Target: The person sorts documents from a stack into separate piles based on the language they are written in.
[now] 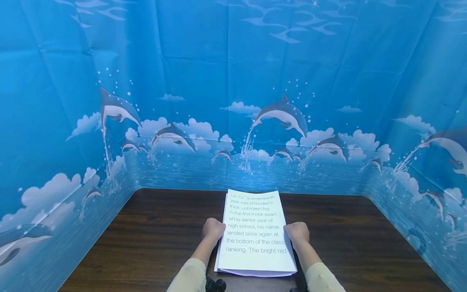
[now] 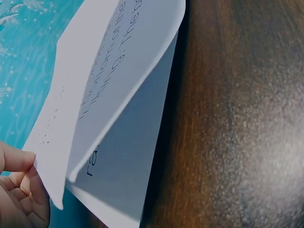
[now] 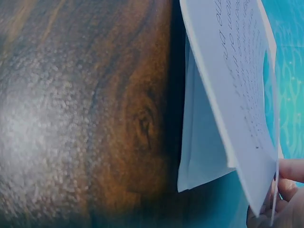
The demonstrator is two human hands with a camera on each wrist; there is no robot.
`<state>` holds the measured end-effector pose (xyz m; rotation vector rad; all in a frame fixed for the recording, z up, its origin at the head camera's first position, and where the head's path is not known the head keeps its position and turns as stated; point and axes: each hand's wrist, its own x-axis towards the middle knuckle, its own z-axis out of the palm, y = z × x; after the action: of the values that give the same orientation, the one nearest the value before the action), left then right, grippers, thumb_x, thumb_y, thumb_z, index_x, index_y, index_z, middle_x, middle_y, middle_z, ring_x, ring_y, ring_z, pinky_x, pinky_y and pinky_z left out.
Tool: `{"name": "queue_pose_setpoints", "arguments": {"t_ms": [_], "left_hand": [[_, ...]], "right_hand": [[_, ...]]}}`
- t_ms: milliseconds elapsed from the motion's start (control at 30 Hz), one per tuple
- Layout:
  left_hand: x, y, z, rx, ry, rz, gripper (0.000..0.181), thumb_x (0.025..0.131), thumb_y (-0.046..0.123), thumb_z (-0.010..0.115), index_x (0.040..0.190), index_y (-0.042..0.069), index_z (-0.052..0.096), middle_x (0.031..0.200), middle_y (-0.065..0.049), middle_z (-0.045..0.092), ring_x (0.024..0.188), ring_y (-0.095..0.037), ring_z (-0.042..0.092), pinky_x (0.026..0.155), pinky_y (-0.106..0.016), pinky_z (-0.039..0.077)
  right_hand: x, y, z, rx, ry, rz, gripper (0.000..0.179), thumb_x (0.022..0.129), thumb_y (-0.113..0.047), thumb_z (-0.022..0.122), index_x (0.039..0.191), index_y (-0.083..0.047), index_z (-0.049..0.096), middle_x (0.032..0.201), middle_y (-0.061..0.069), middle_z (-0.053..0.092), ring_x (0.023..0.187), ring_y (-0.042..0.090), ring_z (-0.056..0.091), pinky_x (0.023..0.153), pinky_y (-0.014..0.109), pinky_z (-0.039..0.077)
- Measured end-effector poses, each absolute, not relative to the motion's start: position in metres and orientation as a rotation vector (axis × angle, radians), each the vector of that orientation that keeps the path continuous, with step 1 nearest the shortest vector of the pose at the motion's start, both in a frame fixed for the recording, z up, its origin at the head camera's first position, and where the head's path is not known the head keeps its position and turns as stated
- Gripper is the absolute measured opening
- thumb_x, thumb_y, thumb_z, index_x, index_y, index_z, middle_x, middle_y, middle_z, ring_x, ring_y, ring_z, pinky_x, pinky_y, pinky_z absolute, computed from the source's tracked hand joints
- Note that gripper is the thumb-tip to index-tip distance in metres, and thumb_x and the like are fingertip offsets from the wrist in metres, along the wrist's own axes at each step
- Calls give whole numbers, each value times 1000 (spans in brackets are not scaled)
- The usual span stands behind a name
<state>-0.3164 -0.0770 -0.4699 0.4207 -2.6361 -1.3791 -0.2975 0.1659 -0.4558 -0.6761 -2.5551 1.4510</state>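
Note:
A stack of white printed paper sheets (image 1: 255,227) stands out over the dark tabletop in the head view, its text facing me. On its left edge my left hand (image 1: 213,229) pinches the paper between thumb and curled fingers; the left wrist view shows that hand (image 2: 21,190) at the corner of a sheet (image 2: 45,142). Opposite it, my right hand (image 1: 298,233) grips the right edge. In the right wrist view the fingers (image 3: 289,170) hold sheet edges, partly hidden behind the paper. Both wrist views show the sheets fanned apart, with gaps between them.
A dark wood-grain table (image 1: 157,231) extends around the paper. Blue curtain walls (image 1: 197,81) printed with dolphins enclose its back and sides. A small black object (image 1: 216,284) is by the left sleeve at the near edge.

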Motion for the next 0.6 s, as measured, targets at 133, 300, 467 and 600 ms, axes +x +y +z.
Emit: {"name": "queue_pose_setpoints", "arguments": {"t_ms": [133, 300, 467, 600], "left_hand": [[-314, -76, -467, 407, -2668, -1308, 21, 71, 7, 54, 50, 6, 51, 45, -4, 47, 43, -19, 47, 39, -24, 28], [-313, -77, -464, 393, -2693, -1248, 23, 72, 7, 53, 49, 7, 50, 45, -4, 46, 42, -18, 45, 40, -25, 28], [-314, -79, -462, 394, -2712, -1235, 23, 72, 8, 53, 49, 8, 50, 45, -4, 47, 42, -16, 43, 40, -25, 29], [-314, -80, -458, 389, -2704, -1257, 22, 72, 9, 53, 50, 7, 51, 46, -4, 47, 42, -18, 44, 41, -26, 29]], "right_hand": [[-298, 166, -454, -661, -2564, 1425, 21, 78, -8, 55, 87, 10, 59, 78, 20, 57, 70, 30, 55, 48, 26, 38], [-298, 165, -450, -666, -2562, 1412, 21, 78, -8, 55, 88, 10, 60, 78, 20, 58, 71, 31, 55, 50, 28, 40], [-299, 163, -449, -676, -2558, 1415, 19, 77, -6, 57, 87, 9, 60, 78, 20, 58, 71, 31, 55, 55, 34, 42], [-301, 164, -449, -678, -2557, 1431, 18, 77, -6, 57, 87, 9, 60, 79, 20, 58, 72, 30, 55, 57, 36, 43]]}}
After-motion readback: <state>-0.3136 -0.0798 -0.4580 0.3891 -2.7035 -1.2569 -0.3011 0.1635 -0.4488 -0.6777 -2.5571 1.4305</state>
